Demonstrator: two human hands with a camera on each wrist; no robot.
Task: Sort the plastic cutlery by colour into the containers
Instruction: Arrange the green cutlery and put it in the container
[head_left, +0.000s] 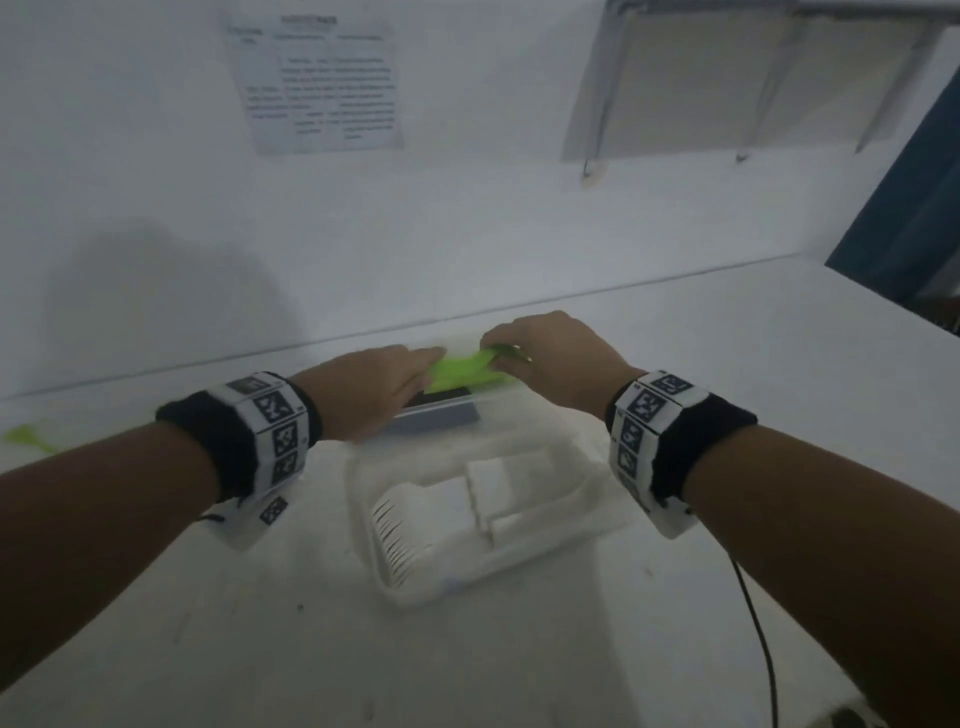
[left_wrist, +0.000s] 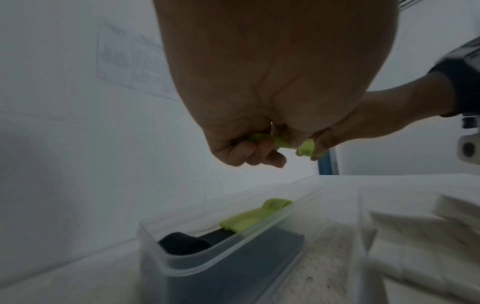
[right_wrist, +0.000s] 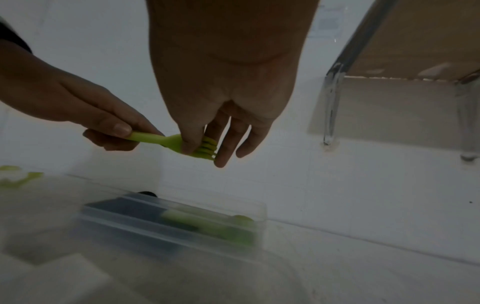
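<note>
Your two hands meet above the far, narrow clear container (right_wrist: 182, 218) at the back of the white worktop (head_left: 727, 364), and between them they hold one green plastic fork (right_wrist: 166, 142) in the air. Your left hand (right_wrist: 85, 115) pinches the handle end between thumb and curled fingers. Your right hand (right_wrist: 221, 115) takes the head of the fork — the thumb presses on it while the other fingers hang fairly straight behind the tines.

The fork lies close to level, its long axis running left to right across your body. The handle points to your left and the tines to your right, tipped slightly downward. It hangs over the narrow container and touches nothing but your fingers.

The sorting looks well under way, though not finished. The narrow container already holds green cutlery (left_wrist: 254, 216) at its right end and dark cutlery (left_wrist: 187, 242) at its left end; whether those two colours are kept apart there is hard to tell. The larger clear container (head_left: 467, 566), nearer you, holds white pieces (head_left: 498, 483). At least one more green piece (head_left: 26, 436) lies loose on the worktop, far to your left, so the held fork and that piece remain to be placed.
</note>
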